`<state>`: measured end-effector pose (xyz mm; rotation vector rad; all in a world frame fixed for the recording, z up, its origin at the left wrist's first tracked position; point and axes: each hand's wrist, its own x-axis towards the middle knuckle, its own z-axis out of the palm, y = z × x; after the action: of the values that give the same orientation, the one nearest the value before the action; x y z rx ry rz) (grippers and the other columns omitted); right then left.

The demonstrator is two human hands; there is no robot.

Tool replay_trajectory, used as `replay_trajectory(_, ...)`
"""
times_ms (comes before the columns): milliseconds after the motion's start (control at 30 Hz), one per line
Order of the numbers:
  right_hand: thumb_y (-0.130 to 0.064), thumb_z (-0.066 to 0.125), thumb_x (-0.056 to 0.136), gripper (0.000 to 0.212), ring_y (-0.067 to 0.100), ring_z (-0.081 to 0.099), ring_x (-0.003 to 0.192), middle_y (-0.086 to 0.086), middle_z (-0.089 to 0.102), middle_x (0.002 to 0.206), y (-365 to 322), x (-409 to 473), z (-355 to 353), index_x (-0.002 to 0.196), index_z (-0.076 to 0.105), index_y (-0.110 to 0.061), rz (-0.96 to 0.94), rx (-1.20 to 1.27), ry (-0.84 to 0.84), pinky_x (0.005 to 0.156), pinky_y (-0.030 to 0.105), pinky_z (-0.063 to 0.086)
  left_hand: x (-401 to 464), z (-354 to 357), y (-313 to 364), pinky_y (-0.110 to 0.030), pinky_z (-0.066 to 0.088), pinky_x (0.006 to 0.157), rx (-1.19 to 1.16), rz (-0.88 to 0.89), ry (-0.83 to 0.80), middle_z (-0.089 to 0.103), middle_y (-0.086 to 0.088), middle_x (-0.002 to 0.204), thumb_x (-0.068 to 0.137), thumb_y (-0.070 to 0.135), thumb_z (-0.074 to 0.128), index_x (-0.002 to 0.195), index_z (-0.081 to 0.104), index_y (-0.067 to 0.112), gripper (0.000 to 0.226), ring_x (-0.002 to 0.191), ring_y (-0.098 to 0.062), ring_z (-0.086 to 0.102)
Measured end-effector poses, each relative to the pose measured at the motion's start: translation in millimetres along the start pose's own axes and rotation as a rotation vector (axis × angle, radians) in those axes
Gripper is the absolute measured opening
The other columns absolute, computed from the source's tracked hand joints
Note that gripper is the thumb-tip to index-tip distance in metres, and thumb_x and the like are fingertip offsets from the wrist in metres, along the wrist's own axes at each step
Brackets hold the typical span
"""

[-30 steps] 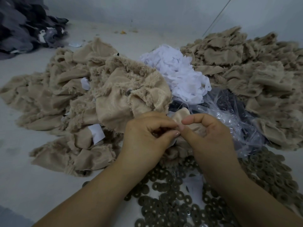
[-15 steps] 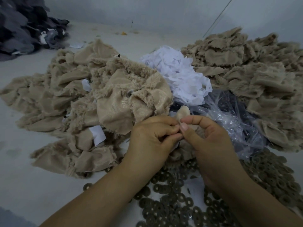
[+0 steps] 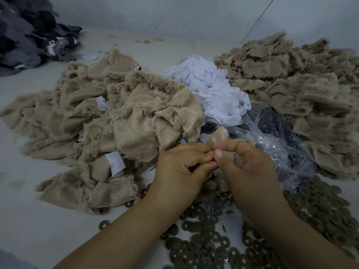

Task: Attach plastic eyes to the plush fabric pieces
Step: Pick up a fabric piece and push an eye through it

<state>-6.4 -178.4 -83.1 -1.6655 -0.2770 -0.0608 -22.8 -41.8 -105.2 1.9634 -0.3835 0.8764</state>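
Two heaps of tan plush flank the work: the left heap (image 3: 120, 133), then the left hand (image 3: 182, 171) and right hand (image 3: 250, 171), both pinching one small plush piece (image 3: 218, 137) between curled fingertips. Any eye is hidden there; likely it is being seated. Next probably calls for a washer (image 3: 215, 236) pressed on behind.

Dark grey fabric heap (image 3: 29, 33) far left, white paper scraps (image 3: 209, 90), crumpled clear plastic bag (image 3: 277, 144), pale floor (image 3: 29, 220)
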Motion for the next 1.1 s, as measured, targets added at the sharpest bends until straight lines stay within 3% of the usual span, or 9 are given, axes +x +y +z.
replay_trajectory(200,-0.004,0.067,0.091,0.02,-0.012,0.064,0.08,-0.012,0.073,0.078,-1.0,-1.2,1.5,0.083,0.072,-0.022,-0.041,-0.069,0.022,0.068,0.0,0.044,-2.2,1.2,-1.3,-0.01,0.05,0.082,0.049,0.015,-0.008,0.074,-0.003,0.09,0.078,0.003,0.075,0.081,0.077,0.001,0.003,0.089,-0.004,0.067)
replay_trajectory(400,-0.005,0.067,0.09,0.02,-0.014,0.063,0.083,-0.025,0.07,0.088,-0.2,0.4,1.7,0.083,0.071,-0.024,-0.074,-0.109,0.038,0.07,-0.001,0.043,-3.1,1.6,-2.5,-0.018,0.053,0.082,0.052,0.033,-0.001,0.074,0.0,0.093,0.081,0.007,0.074,0.084,0.077,0.003,0.006,0.088,-0.006,0.068)
replay_trajectory(467,-0.007,0.067,0.091,0.017,-0.009,0.066,0.085,-0.02,0.073,0.089,2.7,0.4,1.0,0.085,0.072,-0.023,-0.038,-0.062,0.042,0.073,0.003,0.047,-2.3,2.3,-3.1,-0.019,0.054,0.082,0.064,0.033,0.002,0.074,-0.002,0.093,0.08,0.007,0.075,0.085,0.077,0.004,0.007,0.088,-0.007,0.068)
replay_trajectory(633,-0.015,0.066,0.092,0.01,0.018,0.075,0.089,0.003,0.078,0.093,7.2,2.8,-0.3,0.091,0.075,-0.021,0.169,0.219,0.032,0.071,0.026,0.06,5.0,-2.8,1.2,-0.011,0.047,0.086,0.03,-0.059,-0.002,0.068,0.008,0.1,0.082,0.011,0.074,0.1,0.076,0.007,0.019,0.095,0.001,0.063)
replay_trajectory(733,-0.029,0.07,0.082,0.01,0.024,0.076,0.085,0.009,0.078,0.093,6.2,3.4,-0.6,0.088,0.077,-0.025,0.213,0.329,-0.001,0.066,0.028,0.06,4.9,-3.5,7.9,-0.013,0.046,0.08,0.01,-0.119,0.001,0.066,0.004,0.096,0.092,0.019,0.063,0.1,0.073,0.01,0.016,0.09,-0.003,0.06)
replay_trajectory(800,-0.035,0.071,0.073,0.017,0.026,0.076,0.085,0.011,0.078,0.094,7.0,2.3,1.0,0.086,0.078,-0.026,0.241,0.381,-0.017,0.066,0.028,0.06,3.2,-2.2,9.7,-0.017,0.042,0.076,0.116,-0.164,0.001,0.056,0.003,0.089,0.095,0.026,0.054,0.09,0.067,0.011,0.02,0.084,-0.007,0.053)
replay_trajectory(900,-0.038,0.072,0.07,0.02,0.024,0.076,0.082,0.01,0.078,0.091,9.8,1.7,3.9,0.086,0.077,-0.027,0.232,0.361,-0.012,0.064,0.029,0.059,2.9,-0.5,5.9,-0.035,0.042,0.076,0.312,-0.246,-0.084,0.049,0.003,0.079,0.098,0.041,0.033,0.075,0.049,0.017,0.037,0.079,-0.018,0.048)
replay_trajectory(1033,-0.025,0.072,0.084,0.005,0.027,0.075,0.08,0.01,0.077,0.087,15.3,1.3,7.6,0.088,0.075,-0.026,0.206,0.256,0.023,0.063,0.034,0.061,2.4,1.6,3.1,-0.044,0.043,0.075,0.318,-0.243,-0.123,0.051,0.002,0.074,0.098,0.042,0.024,0.071,0.054,0.013,0.05,0.076,-0.021,0.05)
replay_trajectory(1100,-0.02,0.069,0.091,0.008,0.029,0.075,0.083,0.009,0.077,0.087,17.9,0.4,8.8,0.088,0.074,-0.026,0.172,0.185,0.063,0.069,0.041,0.062,2.8,4.1,4.3,-0.044,0.044,0.073,0.277,-0.247,-0.101,0.048,0.004,0.074,0.098,0.041,0.026,0.071,0.05,0.016,0.044,0.075,-0.022,0.05)
